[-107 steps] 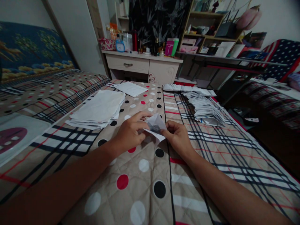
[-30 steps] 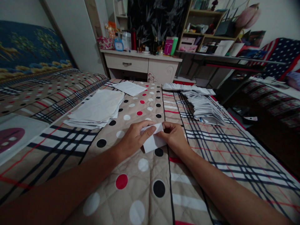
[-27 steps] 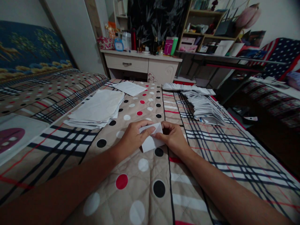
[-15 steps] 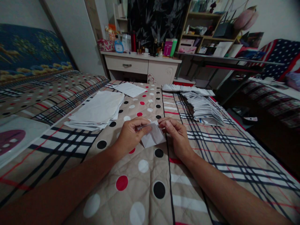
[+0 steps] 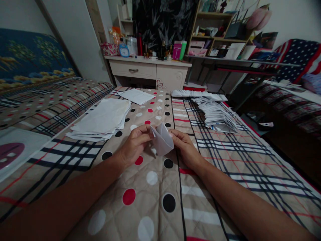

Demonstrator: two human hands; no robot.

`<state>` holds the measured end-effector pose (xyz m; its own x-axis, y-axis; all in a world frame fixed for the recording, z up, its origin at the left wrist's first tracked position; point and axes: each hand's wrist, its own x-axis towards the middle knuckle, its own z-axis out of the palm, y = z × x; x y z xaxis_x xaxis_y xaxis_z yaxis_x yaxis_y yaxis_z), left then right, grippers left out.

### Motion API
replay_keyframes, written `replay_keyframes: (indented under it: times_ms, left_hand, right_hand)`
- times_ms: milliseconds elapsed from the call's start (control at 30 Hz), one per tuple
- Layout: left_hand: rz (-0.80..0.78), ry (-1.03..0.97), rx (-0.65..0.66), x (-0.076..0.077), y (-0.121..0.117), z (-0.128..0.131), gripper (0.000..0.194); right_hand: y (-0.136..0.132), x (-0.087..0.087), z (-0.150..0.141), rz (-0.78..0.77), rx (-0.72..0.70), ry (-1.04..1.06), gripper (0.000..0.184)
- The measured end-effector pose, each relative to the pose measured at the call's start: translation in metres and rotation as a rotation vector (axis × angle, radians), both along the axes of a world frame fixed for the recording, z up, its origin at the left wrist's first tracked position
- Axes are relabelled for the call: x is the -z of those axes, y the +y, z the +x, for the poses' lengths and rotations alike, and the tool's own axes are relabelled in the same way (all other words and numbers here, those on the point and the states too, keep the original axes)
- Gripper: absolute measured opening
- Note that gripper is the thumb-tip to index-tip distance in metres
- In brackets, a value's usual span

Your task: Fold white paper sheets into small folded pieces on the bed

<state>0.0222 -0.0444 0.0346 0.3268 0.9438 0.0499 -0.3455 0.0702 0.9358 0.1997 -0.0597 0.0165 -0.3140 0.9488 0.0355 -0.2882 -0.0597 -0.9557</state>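
Between my two hands a small folded piece of white paper (image 5: 162,142) is held a little above the bedspread, its folds partly spread apart. My left hand (image 5: 136,142) pinches its left edge between thumb and fingers. On the opposite edge, my right hand (image 5: 184,144) has a similar pinch; some of its fingertips are hidden behind the paper. To the left lies a stack of white paper sheets (image 5: 100,117), with another sheet (image 5: 136,96) beyond it. A row of folded paper pieces (image 5: 217,113) rests on the right, packed close together.
The patterned bedspread (image 5: 150,177) lies under everything. Behind the packed row is a second long bundle of folded paper (image 5: 198,95). A white bag with a purple print (image 5: 22,147) is at far left. A drawer cabinet (image 5: 145,69) stands past the bed's far edge.
The folded paper has turned from lying fairly flat to standing more upright, with its folds opened out. Both hands have shifted to its sides. The whole view has moved slightly.
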Motion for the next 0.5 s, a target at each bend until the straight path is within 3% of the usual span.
replay_keyframes:
  times_ms: [267, 500]
  left_hand:
    - [-0.118, -0.129, 0.032, -0.0072, -0.002, -0.0026, 0.021]
    - [-0.212, -0.204, 0.096, -0.0083, -0.0029, -0.0035, 0.022]
  right_hand:
    - [-0.0011, -0.0069, -0.0008, 0.104, -0.052, -0.095, 0.03]
    - [-0.0006, -0.0051, -0.0013, 0.024, -0.013, -0.03, 0.033]
